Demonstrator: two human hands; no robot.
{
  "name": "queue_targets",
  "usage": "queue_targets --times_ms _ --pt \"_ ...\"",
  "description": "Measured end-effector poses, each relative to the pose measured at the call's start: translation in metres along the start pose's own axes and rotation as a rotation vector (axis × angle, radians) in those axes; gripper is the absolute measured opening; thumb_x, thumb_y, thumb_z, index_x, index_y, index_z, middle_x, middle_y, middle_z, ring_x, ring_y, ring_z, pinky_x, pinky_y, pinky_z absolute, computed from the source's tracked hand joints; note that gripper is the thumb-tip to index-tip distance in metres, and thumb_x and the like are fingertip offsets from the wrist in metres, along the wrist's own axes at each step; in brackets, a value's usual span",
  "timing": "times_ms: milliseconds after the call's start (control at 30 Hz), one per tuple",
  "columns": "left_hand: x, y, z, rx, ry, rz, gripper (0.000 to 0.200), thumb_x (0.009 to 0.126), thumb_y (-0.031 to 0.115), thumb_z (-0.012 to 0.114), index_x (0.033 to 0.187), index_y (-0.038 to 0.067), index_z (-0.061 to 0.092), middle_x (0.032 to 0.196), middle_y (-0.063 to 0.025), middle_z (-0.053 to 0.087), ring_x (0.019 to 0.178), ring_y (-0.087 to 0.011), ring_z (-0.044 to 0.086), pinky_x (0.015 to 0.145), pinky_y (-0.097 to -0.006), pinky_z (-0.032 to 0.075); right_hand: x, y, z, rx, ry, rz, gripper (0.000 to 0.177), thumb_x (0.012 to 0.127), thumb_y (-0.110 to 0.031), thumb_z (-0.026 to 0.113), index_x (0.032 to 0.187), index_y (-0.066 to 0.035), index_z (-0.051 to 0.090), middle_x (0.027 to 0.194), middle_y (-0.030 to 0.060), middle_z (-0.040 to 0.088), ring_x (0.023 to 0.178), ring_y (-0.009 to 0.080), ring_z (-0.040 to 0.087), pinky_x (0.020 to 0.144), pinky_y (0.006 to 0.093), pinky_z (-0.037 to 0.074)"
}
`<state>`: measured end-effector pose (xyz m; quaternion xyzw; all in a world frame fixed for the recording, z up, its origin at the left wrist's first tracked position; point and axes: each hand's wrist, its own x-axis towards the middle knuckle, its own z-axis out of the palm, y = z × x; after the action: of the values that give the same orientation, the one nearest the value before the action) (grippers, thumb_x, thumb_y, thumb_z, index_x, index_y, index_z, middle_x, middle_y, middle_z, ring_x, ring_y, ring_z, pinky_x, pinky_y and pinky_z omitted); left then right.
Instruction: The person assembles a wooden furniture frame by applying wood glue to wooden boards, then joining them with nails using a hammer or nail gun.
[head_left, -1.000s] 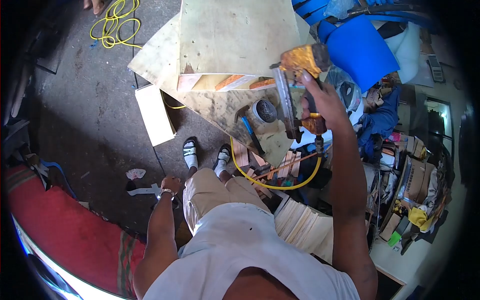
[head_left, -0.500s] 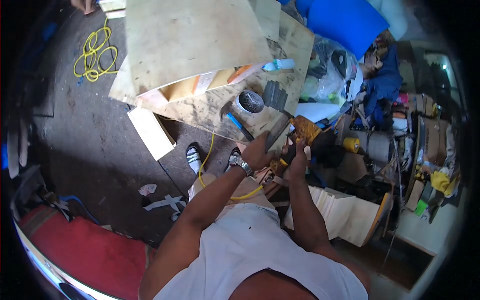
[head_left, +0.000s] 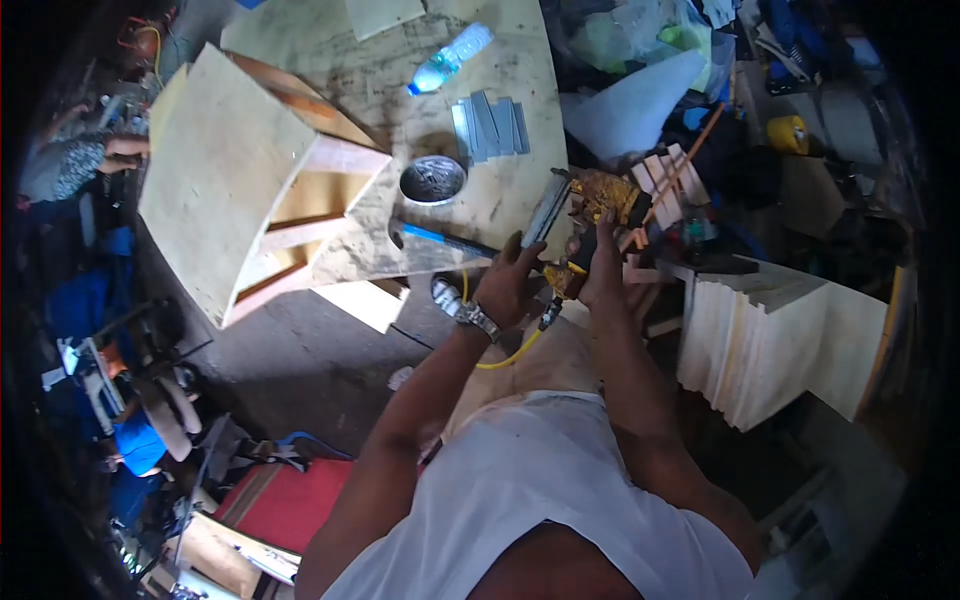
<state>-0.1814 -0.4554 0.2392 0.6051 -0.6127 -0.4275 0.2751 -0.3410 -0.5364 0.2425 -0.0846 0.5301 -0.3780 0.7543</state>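
A worn yellow nail gun (head_left: 608,193) is held over the near right corner of the plywood worktop (head_left: 500,205). My right hand (head_left: 603,268) is wrapped round its handle. My left hand (head_left: 508,288) has its fingers closed at the lower end of the gun's long metal magazine (head_left: 546,212); whether a strip is between them is hidden. A yellow air hose (head_left: 513,358) runs from the gun across my lap. Just beyond my left hand lies a hammer (head_left: 440,237) with a blue and black handle. Behind it stand a round tub (head_left: 404,184) of small metal pieces and grey fastener strips (head_left: 490,130).
A pale wooden box frame (head_left: 225,175) leans on the worktop's left side. A plastic bottle (head_left: 452,60) lies farther back. Cut boards (head_left: 770,340) are stacked at my right. Another person (head_left: 80,165) is at the far left. A red cushion (head_left: 290,505) sits low left.
My view has swung round to the right, so the worktop and box frame appear turned and shifted left. Both hands stay at the nail gun.
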Motion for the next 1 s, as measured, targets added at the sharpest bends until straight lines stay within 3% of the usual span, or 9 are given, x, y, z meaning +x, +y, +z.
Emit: queue_targets --times_ms 167,267,300,433,467,567,667,833,1000 --pt "0.032 0.002 0.006 0.127 0.105 -0.023 0.064 0.083 0.018 0.069 0.138 0.006 0.038 0.129 -0.0259 0.052 0.107 -0.043 0.059 0.087 -0.0471 0.051 0.03 -0.014 -0.008 -0.079 0.065 -0.057 0.054 0.093 -0.062 0.051 0.11 -0.012 0.054 0.066 -0.0004 0.053 0.058 0.0114 0.054 0.054 0.0281 0.047" --pt "0.035 0.013 -0.01 0.102 -0.092 -0.21 0.068 0.085 0.024 0.069 0.14 0.006 0.034 0.128 -0.0234 0.054 0.101 -0.0411 0.063 0.08 -0.0458 0.054 0.054 -0.023 -0.029 -0.002 0.08 -0.12 0.053 0.092 -0.062 0.052 0.109 -0.011 0.055 0.064 0.0002 0.054 0.058 0.0119 0.054 0.054 0.0286 0.047" --pt "0.031 0.006 -0.006 0.234 0.033 -0.068 0.062 0.087 0.029 0.069 0.137 0.007 0.041 0.109 -0.019 0.065 0.088 -0.0355 0.068 0.07 -0.0429 0.055 0.061 -0.027 -0.039 0.053 0.076 -0.14 0.053 0.092 -0.061 0.052 0.108 -0.011 0.056 0.063 0.0005 0.055 0.058 0.0121 0.055 0.054 0.0288 0.047" --pt "0.063 -0.054 -0.025 0.318 -0.025 -0.256 0.038 0.089 0.037 0.066 0.115 0.009 0.06 0.069 -0.0123 0.067 0.063 -0.0303 0.068 0.055 -0.0418 0.051 0.069 -0.054 -0.076 0.162 0.03 -0.104 0.06 0.091 -0.065 0.049 0.11 -0.009 0.055 0.067 0.0021 0.055 0.062 0.0152 0.055 0.059 0.0307 0.047" --pt "0.089 -0.073 -0.027 0.468 0.107 -0.243 0.037 0.091 0.041 0.062 0.11 0.009 0.061 0.072 -0.0148 0.068 0.058 -0.0326 0.066 0.052 -0.0435 0.049 0.064 -0.057 -0.078 0.176 0.039 -0.118 0.06 0.091 -0.066 0.048 0.107 -0.009 0.054 0.068 0.0023 0.054 0.063 0.015 0.053 0.059 0.0306 0.046" --pt "0.196 -0.141 -0.035 0.469 0.369 -0.301 0.041 0.09 0.041 0.059 0.111 0.006 0.06 0.095 -0.0238 0.068 0.089 -0.0446 0.065 0.076 -0.0529 0.051 0.05 -0.042 -0.103 0.106 -0.033 -0.15 0.064 0.09 -0.069 0.045 0.109 -0.008 0.052 0.068 0.0026 0.051 0.063 0.0161 0.051 0.06 0.031 0.046" --pt "0.273 -0.14 -0.032 0.412 0.504 -0.701 0.051 0.085 0.04 0.067 0.115 0.001 0.053 0.115 -0.024 0.062 0.11 -0.0388 0.06 0.093 -0.049 0.048 0.023 -0.029 -0.117 0.006 -0.078 -0.182 0.068 0.09 -0.071 0.042 0.109 -0.006 0.051 0.067 0.0028 0.049 0.063 0.0179 0.05 0.062 0.0322 0.046" --pt "0.31 -0.163 -0.012 0.411 0.498 -0.889 0.069 0.08 0.035 0.073 0.123 -0.005 0.036 0.111 -0.03 0.061 0.108 -0.04 0.062 0.091 -0.0452 0.051 -0.001 0.006 -0.147 0.005 -0.02 -0.102 0.07 0.092 -0.071 0.036 0.104 -0.005 0.052 0.066 0.0035 0.048 0.062 0.0189 0.05 0.063 0.0343 0.047" --pt "0.306 -0.179 -0.019 0.342 0.51 -0.904 0.061 0.066 0.033 0.08 0.113 0.0 0.057 0.112 -0.0219 0.066 0.108 -0.034 0.063 0.095 -0.041 0.049 0.006 -0.001 -0.138 -0.044 -0.064 -0.052 0.075 0.09 -0.074 0.036 0.111 -0.004 0.052 0.064 0.0024 0.048 0.061 0.0173 0.05 0.063 0.033 0.046"
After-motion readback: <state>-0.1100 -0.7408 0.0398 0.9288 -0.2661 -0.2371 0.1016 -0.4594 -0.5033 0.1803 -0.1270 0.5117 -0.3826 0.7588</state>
